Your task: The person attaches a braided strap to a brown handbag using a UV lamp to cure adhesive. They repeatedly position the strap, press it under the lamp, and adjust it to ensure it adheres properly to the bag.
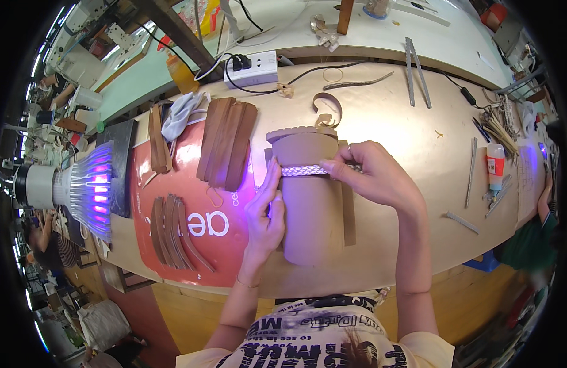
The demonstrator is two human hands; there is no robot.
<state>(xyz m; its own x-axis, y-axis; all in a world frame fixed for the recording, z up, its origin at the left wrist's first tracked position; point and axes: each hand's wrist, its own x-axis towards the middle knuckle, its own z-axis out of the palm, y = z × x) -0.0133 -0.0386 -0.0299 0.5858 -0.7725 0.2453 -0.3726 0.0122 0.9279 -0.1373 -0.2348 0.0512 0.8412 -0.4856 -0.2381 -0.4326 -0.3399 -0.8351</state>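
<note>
Just below the middle of the frame I see my left hand (266,211) pressed flat against the left edge of a tan leather piece (308,202), fingers extended and closed together, nothing pinched that I can make out, only bracing the side where a narrow braided strip (303,170) crosses it. My right hand (372,175) comes in from the right and curls over the same strip, thumb and fingertips closed on its right end at the edge of the leather piece, so the grip is a tight pinch on the strip. The leather piece stands lengthwise at the centre of the frame, its scalloped end toward the top, lying on the pale workbench (418,141). A violet glow falls across the strip and my left fingers. To the left, a red sheet (173,251) lies on the bench with a stack of brown leather strips (227,144) at its upper part and curved brown strips (176,233) lower down. At the far left a finned lamp (90,187) glows purple. A white power strip (252,69) sits in the upper middle, and a glue bottle (495,165) with a red label lies at the right beside loose tools.
</note>
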